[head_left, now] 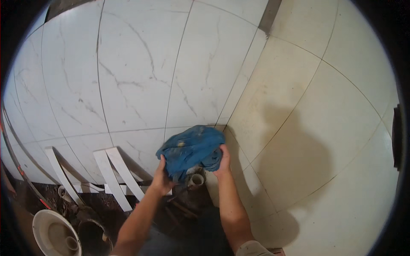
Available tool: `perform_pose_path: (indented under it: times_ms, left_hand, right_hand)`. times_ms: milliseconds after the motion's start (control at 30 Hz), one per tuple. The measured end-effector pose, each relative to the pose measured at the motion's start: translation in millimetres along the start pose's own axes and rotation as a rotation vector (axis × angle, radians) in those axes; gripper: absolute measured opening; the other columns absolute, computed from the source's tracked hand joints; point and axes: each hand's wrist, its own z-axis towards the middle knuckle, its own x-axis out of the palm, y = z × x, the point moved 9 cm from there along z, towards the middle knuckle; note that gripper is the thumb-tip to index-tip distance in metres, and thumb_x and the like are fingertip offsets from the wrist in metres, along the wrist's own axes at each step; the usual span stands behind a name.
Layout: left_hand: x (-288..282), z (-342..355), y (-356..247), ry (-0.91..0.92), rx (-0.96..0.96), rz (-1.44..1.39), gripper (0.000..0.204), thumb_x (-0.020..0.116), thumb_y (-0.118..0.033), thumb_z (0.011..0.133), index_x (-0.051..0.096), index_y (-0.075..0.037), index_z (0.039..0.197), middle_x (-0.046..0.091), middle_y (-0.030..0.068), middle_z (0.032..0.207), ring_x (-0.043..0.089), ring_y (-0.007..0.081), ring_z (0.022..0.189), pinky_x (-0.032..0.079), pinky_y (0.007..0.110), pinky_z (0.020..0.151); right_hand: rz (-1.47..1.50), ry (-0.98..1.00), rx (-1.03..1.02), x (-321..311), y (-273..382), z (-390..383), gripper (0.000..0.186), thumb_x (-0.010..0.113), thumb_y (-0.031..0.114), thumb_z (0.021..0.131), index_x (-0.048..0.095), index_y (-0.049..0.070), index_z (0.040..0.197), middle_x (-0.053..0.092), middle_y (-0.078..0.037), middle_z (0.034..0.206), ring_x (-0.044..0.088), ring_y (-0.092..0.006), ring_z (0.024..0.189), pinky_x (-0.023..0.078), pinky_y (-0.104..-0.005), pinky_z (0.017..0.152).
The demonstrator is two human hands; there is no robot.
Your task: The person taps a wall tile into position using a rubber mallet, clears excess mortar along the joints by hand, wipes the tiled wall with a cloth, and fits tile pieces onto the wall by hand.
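A crumpled blue cloth (190, 145), marked with pale stains, is held up between my two hands in front of the tiled corner. My left hand (163, 175) grips its lower left end, with thumb raised along the fabric. My right hand (224, 160) has hold of the right side, where the cloth hangs in folds. Just below the cloth, an open pale pipe end (196, 180) sticks up near the dark base of the corner.
White veined tiles (136, 64) and cream tiles (341, 106) meet at a corner. Narrow tile strips (109, 177) lean at lower left. A white bucket (38, 226), a dark round container (89, 230) and short pipes stand amid rubble. My shadow falls on the cream tiles.
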Motion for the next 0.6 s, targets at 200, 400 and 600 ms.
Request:
perform_pose_path:
  times_ms: [200, 400, 600]
  left_hand:
    - [-1, 19, 48, -0.228, -0.077, -0.281, 0.055, 0.068, -0.017, 0.091, 0.049, -0.005, 0.141, 0.06, 0.0152, 0.133, 0.061, 0.0289, 0.118, 0.051, 0.047, 0.101]
    - [36, 10, 27, 0.082, 0.345, 0.612, 0.073, 0.069, 0.004, 0.078, 0.044, -0.001, 0.147, 0.053, 0.0138, 0.142, 0.052, 0.0199, 0.127, 0.042, 0.032, 0.107]
    - [68, -16, -48, 0.409, -0.017, 0.463, 0.092, 0.072, 0.005, 0.08, 0.03, -0.011, 0.16, 0.045, 0.0078, 0.156, 0.044, 0.0197, 0.138, 0.037, 0.037, 0.115]
  right_hand:
    - [-0.846, -0.085, 0.037, -98, -16, -29, 0.06, 0.056, 0.045, 0.096, 0.05, 0.01, 0.144, 0.058, -0.011, 0.139, 0.059, -0.0231, 0.121, 0.049, -0.0467, 0.096]
    - [-0.428, 0.042, 0.282, -28, -84, -43, 0.078, 0.076, 0.053, 0.086, 0.048, 0.006, 0.143, 0.059, -0.011, 0.135, 0.053, -0.0267, 0.128, 0.044, -0.0483, 0.106]
    - [-1.296, 0.405, -0.497, 132, 42, -40, 0.059, 0.09, 0.021, 0.071, 0.065, 0.001, 0.121, 0.071, -0.015, 0.109, 0.068, -0.0273, 0.106, 0.053, -0.04, 0.095]
